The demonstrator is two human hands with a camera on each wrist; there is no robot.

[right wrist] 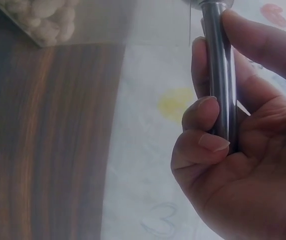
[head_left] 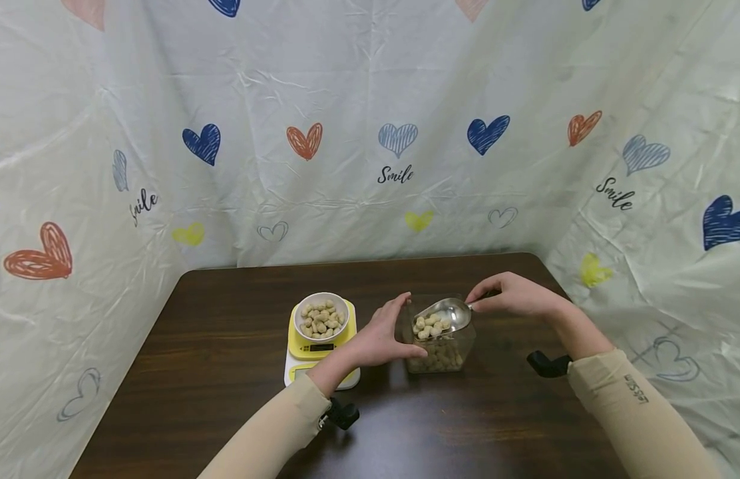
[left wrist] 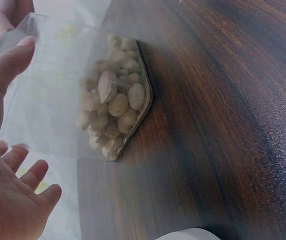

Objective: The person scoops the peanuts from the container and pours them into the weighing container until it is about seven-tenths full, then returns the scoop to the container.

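A clear square container (head_left: 468, 340) with pale, unshelled peanuts (left wrist: 117, 100) at its bottom stands on the table. My left hand (head_left: 378, 338) holds its left side, the thumb across the front wall and the fingers toward the back; in the left wrist view the lower fingers spread away from it. A metal scoop (head_left: 456, 313) loaded with peanuts is at the container's mouth. My right hand (head_left: 516, 296) grips its handle (right wrist: 219, 75), fingers curled round it and thumb along the top. Left of the container, a white bowl (head_left: 323, 297) of peanuts sits on a yellow-and-white kitchen scale (head_left: 295, 347).
The dark wooden table (head_left: 226, 372) carries the scale and the container. A white curtain (head_left: 346, 193) printed with hearts hangs behind and at both sides. Each wrist wears a black device, one (head_left: 548, 364) on the right.
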